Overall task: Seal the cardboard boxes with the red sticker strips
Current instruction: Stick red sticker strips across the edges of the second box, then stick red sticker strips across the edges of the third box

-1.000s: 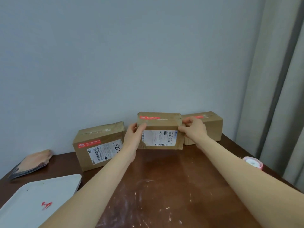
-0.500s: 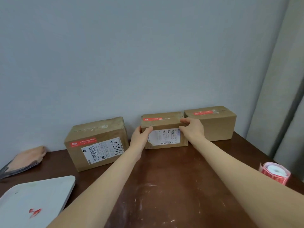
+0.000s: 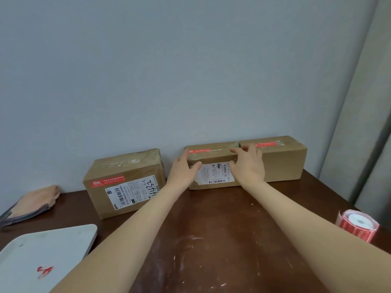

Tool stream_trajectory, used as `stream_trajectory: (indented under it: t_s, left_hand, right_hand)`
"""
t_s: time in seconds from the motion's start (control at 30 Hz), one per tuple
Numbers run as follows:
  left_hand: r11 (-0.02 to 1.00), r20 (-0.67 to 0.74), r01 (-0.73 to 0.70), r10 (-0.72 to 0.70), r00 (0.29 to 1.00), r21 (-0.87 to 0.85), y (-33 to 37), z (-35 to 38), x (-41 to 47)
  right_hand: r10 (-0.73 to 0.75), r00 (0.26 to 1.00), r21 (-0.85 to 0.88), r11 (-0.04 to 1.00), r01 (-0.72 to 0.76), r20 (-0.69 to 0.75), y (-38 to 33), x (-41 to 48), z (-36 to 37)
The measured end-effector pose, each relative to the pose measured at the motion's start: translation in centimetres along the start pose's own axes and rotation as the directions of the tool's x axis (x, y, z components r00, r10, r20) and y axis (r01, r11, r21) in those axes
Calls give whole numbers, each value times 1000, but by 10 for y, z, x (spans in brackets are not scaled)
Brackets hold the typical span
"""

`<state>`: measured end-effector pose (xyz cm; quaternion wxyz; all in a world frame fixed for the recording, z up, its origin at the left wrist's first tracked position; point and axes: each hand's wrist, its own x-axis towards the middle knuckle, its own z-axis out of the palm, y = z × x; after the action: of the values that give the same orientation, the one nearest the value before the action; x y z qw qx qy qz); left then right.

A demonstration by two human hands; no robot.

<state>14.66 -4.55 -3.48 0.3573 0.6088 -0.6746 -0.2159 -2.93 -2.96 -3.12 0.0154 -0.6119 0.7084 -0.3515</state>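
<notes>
Three cardboard boxes stand along the wall on a dark wooden table (image 3: 211, 240). The middle box (image 3: 212, 158) has a red sticker strip (image 3: 200, 150) on its top and sits against the right box (image 3: 283, 163), which also carries a red strip (image 3: 267, 144). My left hand (image 3: 182, 170) grips the middle box's left end, thumb on the front. My right hand (image 3: 248, 163) holds its right part, fingers over the top edge. The left box (image 3: 124, 182) stands apart, with a red label (image 3: 108, 181) on its front. A roll of red stickers (image 3: 357, 225) lies at the right.
A white tray (image 3: 53, 250) with a red scrap (image 3: 44, 270) sits at the front left. A pinkish folded cloth pile (image 3: 31, 203) lies at the far left. A grey curtain (image 3: 359, 123) hangs at the right. The wall is directly behind the boxes.
Both hands have carried the middle box back and set it down against the wall beside the right box. My right hand's fingers have spread over the front.
</notes>
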Motion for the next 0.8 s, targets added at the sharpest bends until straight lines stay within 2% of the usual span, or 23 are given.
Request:
stream_trajectory:
  t_s: [0.13, 0.27, 0.57, 0.7, 0.8]
  left_hand:
    - [988, 38, 1, -7, 999, 156, 3, -5, 16]
    - [968, 80, -28, 8, 997, 249, 2, -7, 31]
    - [905, 8, -118, 125, 992, 409, -4, -3, 37]
    - [905, -37, -147, 176, 984, 400, -9, 0, 28]
    - [922, -15, -139, 155, 988, 361, -7, 0, 25]
  right_hand:
    - [-187, 979, -106, 975, 195, 86, -12, 3, 4]
    - [-263, 953, -128, 951, 282, 148, -16, 6, 15]
    - [-216, 973, -172, 958, 228, 85, -19, 11, 25]
    - [-199, 978, -160, 965, 207, 66, -18, 13, 26]
    - [-200, 977, -159, 965, 209, 73, -17, 14, 26]
